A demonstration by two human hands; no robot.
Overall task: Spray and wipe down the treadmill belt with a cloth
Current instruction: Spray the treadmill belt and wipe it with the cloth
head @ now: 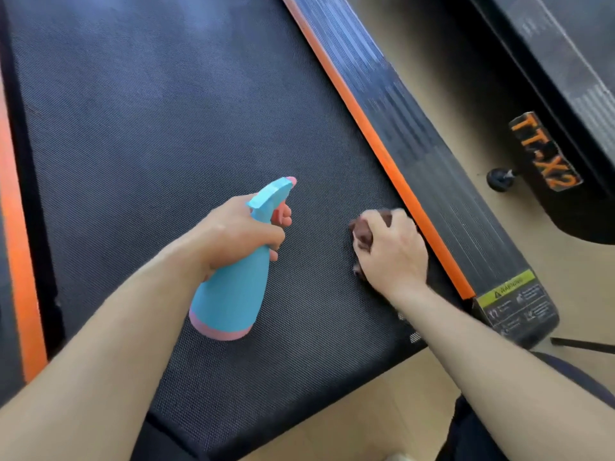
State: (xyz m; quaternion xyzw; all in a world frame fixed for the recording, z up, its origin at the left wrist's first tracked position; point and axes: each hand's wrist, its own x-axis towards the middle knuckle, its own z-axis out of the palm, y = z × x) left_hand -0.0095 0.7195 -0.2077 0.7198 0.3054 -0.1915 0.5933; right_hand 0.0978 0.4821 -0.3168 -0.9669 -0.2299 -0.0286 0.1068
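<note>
The black textured treadmill belt [159, 128] fills most of the view. My left hand [243, 231] grips the neck of a blue spray bottle [233, 294] with a pink base, a finger on its pink trigger, nozzle aimed up the belt. My right hand [389, 247] presses a bunched dark brown cloth [362, 231] onto the belt near its right edge. Most of the cloth is hidden under my fingers.
An orange strip [372, 141] and a ribbed black side rail [432, 154] run along the belt's right side, with a yellow warning label [509, 287] at the rail's near end. Another orange strip [16, 261] borders the left. A second machine marked TT-X2 [545, 151] stands at right on a beige floor [382, 410].
</note>
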